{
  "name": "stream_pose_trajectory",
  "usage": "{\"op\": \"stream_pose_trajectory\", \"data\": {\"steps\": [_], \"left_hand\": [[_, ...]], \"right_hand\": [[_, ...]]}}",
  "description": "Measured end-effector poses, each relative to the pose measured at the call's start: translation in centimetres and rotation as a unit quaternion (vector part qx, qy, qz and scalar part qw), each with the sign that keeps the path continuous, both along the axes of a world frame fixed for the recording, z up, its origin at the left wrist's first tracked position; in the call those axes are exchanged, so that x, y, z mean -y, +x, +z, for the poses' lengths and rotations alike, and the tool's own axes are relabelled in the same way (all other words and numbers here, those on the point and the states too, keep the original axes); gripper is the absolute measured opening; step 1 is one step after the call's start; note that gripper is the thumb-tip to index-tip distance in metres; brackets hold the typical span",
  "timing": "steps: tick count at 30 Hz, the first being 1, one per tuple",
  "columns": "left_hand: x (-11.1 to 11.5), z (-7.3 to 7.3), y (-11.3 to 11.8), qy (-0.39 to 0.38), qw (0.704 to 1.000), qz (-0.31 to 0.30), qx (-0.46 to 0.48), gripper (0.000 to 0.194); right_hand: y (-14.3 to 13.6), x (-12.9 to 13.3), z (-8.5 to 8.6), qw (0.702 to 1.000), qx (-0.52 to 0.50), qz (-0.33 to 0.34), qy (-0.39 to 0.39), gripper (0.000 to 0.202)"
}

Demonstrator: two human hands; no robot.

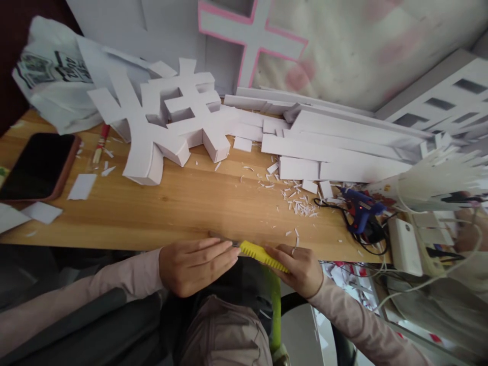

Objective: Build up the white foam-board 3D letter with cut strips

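A yellow-handled utility knife point(263, 255) lies across the front edge of the table, its dark blade pointing left. My right hand point(300, 269) is closed round the ribbed handle and wears a ring on one finger. The fingers of my left hand point(198, 267) are long and pressed together along the blade, covering part of it; the blade's tip shows above them. My left thumb is hidden. Beyond my hands stands a white foam-board character shape point(147, 122) with thick sides, near several cut white strips point(335, 160).
White scraps point(303, 207) litter the table point(183, 208). A blue glue gun point(362, 208) with a black cable, a white box point(406, 246) and a translucent bin point(423, 185) are at right. A phone point(36, 165), a red marker point(101, 142) and a plastic bag point(57, 76) lie left.
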State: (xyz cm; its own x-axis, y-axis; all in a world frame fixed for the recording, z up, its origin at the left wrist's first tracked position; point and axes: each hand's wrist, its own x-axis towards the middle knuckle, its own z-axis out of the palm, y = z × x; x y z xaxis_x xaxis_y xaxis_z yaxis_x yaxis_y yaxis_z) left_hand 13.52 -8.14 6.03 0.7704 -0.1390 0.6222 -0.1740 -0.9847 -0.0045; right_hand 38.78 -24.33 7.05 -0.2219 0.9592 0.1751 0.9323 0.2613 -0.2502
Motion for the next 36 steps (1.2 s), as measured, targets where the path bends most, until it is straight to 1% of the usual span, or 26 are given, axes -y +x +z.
{"op": "stream_pose_trajectory", "data": {"steps": [2, 3, 6, 9, 12, 15, 17, 21, 26, 31, 36], "left_hand": [[0.2, -1.2, -0.4, -0.004, 0.999, 0.002, -0.032, 0.034], [0.3, -1.7, -0.6, -0.002, 0.999, 0.007, -0.046, 0.035], [0.9, -2.9, -1.1, 0.022, 0.996, 0.029, -0.077, 0.036], [1.9, -3.5, -1.2, 0.029, 0.993, 0.059, -0.101, 0.038], [2.8, -3.8, -1.1, 0.03, 0.988, 0.091, -0.118, 0.041], [3.1, -4.1, -0.8, 0.045, 0.988, 0.105, -0.109, 0.044], [3.0, -4.2, -0.6, 0.037, 0.988, 0.108, -0.104, 0.048], [2.6, -4.1, -0.1, 0.006, 0.986, 0.11, -0.126, 0.056], [2.3, -3.2, -0.1, -0.021, 0.985, 0.099, -0.141, 0.059], [2.1, -2.4, 0.0, -0.027, 0.983, 0.092, -0.158, 0.058], [2.1, -2.4, -0.1, -0.034, 0.984, 0.09, -0.153, 0.058]], "right_hand": [[0.0, -0.3, -0.1, 0.997, 0.067, 0.046, 0.008, 0.042], [0.0, -0.5, -0.2, 0.994, 0.093, 0.058, 0.008, 0.044], [0.2, -0.6, -0.2, 0.989, 0.133, 0.069, 0.004, 0.045], [0.4, -0.6, -0.2, 0.989, 0.131, 0.07, -0.01, 0.049], [0.4, -0.8, 0.1, 0.99, 0.114, 0.071, -0.031, 0.05], [0.5, -1.2, 0.6, 0.991, 0.104, 0.071, -0.044, 0.048], [0.5, -1.5, 0.7, 0.991, 0.103, 0.069, -0.048, 0.047], [0.8, -2.0, 0.9, 0.992, 0.096, 0.066, -0.057, 0.046], [0.3, -1.9, 1.1, 0.991, 0.096, 0.04, -0.081, 0.045], [-0.9, -1.5, 1.1, 0.991, 0.114, 0.007, -0.065, 0.047], [-2.1, -0.8, 0.8, 0.992, 0.114, -0.029, -0.05, 0.048]]}}
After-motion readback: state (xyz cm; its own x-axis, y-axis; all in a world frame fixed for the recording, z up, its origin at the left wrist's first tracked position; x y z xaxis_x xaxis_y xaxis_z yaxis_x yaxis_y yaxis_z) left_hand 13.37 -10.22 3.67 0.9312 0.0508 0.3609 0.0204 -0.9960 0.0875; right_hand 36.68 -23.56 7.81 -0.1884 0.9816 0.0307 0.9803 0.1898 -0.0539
